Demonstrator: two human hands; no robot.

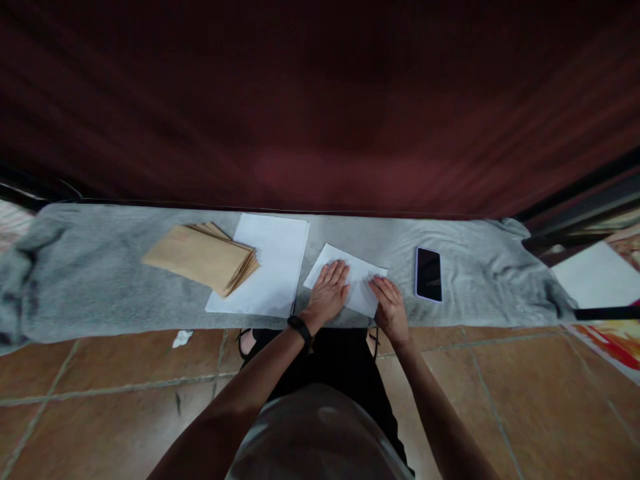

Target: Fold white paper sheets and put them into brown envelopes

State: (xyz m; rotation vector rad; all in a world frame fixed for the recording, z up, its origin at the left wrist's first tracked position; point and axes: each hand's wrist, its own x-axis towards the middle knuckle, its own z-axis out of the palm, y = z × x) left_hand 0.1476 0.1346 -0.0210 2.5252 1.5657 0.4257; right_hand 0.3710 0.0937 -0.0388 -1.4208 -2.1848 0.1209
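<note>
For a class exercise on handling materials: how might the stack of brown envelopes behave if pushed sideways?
The brown envelopes would probably slide over one another, since their edges are fanned and no band shows. Lying flat, they seem unlikely to roll. The white sheets partly beneath them might shift along too.

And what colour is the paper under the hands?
The paper is white, best seen in the head view.

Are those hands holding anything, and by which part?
The left hand lies flat on the smaller paper; the right hand touches its right end; any grip is unclear.
</note>
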